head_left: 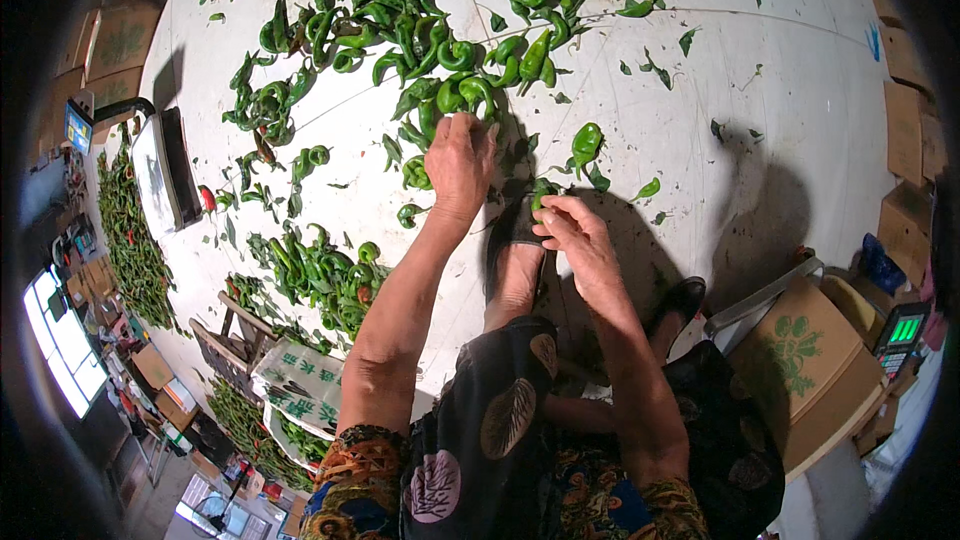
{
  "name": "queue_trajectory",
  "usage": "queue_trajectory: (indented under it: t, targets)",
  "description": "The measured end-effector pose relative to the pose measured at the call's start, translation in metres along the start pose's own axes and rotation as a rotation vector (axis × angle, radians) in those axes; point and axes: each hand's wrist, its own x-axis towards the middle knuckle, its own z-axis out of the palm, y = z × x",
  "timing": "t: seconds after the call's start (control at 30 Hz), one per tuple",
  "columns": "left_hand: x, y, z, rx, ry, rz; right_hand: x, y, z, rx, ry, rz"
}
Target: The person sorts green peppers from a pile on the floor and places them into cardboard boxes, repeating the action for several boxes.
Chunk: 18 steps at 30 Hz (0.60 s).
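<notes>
Head cam (L of worn pair, wide fisheye) looks steeply down at floor (800, 70); L hand (460, 168) & R hand (582, 240) close, nr ctr; L forearm (388, 340) enters frm abt 7 o'clock, R forearm (640, 370) abt 5; cartons (904, 132) abt 2–3 o'clock, farther, along curved rim.

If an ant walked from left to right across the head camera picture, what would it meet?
Bright window → white scale plate → lower green pepper pile → left hand → right hand → black shoe on the right foot → cardboard box with green picture.
</notes>
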Motion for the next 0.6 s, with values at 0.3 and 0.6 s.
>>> queue_trajectory:
  t: [0.3,0.6]
  targets:
    - [0.012,0.018,0.007,0.113,-0.186,0.216,0.003,-0.01,0.005,0.124,0.093,-0.013]
    - [0.029,0.055,-0.006,-0.161,-0.272,0.289,0.016,0.01,-0.039,0.426,0.252,-0.031]
